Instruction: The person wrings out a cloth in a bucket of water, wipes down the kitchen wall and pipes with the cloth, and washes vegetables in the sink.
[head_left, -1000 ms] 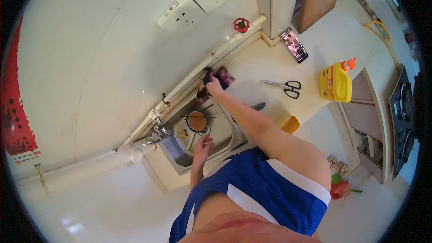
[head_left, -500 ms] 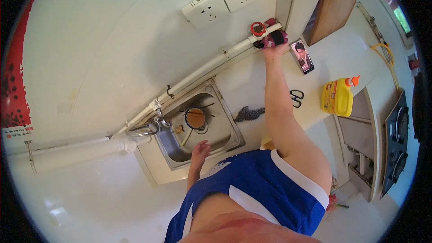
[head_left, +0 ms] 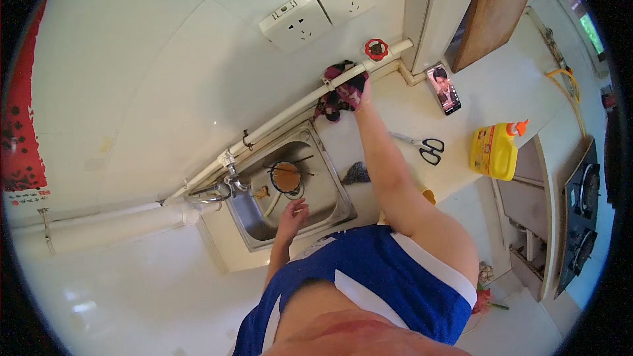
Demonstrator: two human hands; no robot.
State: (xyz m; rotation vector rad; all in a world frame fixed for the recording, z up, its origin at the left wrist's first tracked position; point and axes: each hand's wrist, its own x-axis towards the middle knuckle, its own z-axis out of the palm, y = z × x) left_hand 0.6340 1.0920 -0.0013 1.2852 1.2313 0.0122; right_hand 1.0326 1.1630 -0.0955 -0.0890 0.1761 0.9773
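My right hand is closed on a pink and black cloth, which bunches above and below the white pipe along the wall. Part of that hand is hidden by the cloth. Over the near side of the steel sink, my left hand hangs with loosely bent fingers, holding nothing that I can see. Beyond it in the basin sits a bowl of brownish liquid, with dark chopsticks across it. A faucet stands at the sink's left.
On the counter lie a dark mesh-like scrap, scissors and a phone with its screen lit. A yellow detergent bottle stands farther right. A red valve wheel juts from the pipe. At the far right is a gas stove.
My right hand has moved left along the pipe with the cloth, from beyond the red valve toward the sink. The scissors show more fully now. My left hand has shifted only slightly.
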